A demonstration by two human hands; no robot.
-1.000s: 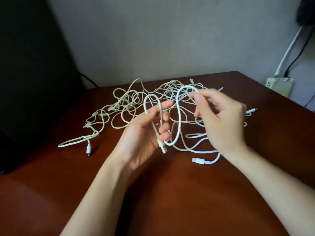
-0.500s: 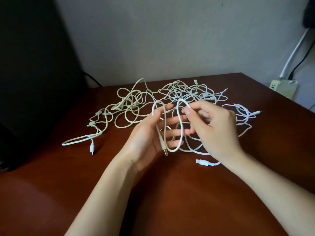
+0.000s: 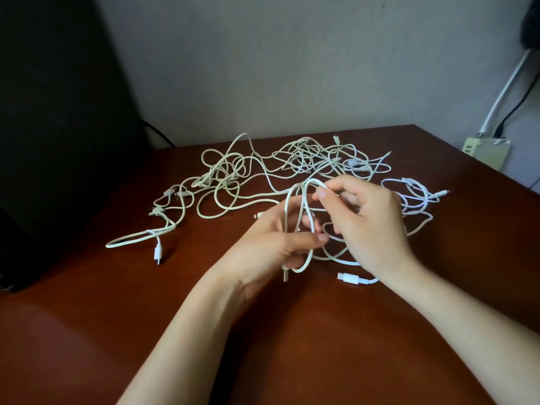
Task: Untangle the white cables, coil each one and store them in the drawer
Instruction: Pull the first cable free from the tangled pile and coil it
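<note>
Across the near and middle ground spreads a reddish-brown wooden table (image 3: 87,331), backed by a pale wall (image 3: 263,68). At the far left stands a large black object (image 3: 52,127), too dark to make out.

On the far half of the table lies the tangle of white cables (image 3: 292,162), its loops crossing one another from left to right. One long loop trails out toward the near left.

In front of the tangle, near the table's centre, both bare hands are raised. The left hand (image 3: 268,247), palm turned up, grips a small coil (image 3: 311,252) of one cable, with the thumb laid across the strands and the fingers curled behind them. The right hand (image 3: 371,226), just beside it on the right, pinches the top of the coil's upper loop between thumb and forefinger, the other fingers bent.

A cream power strip (image 3: 486,152) sits off the table's far right edge.

A white connector (image 3: 347,278) lies flat on the table under the right wrist. Another plug (image 3: 158,252) ends the long loop at the left. A USB plug (image 3: 285,275) hangs just below the left hand.
</note>
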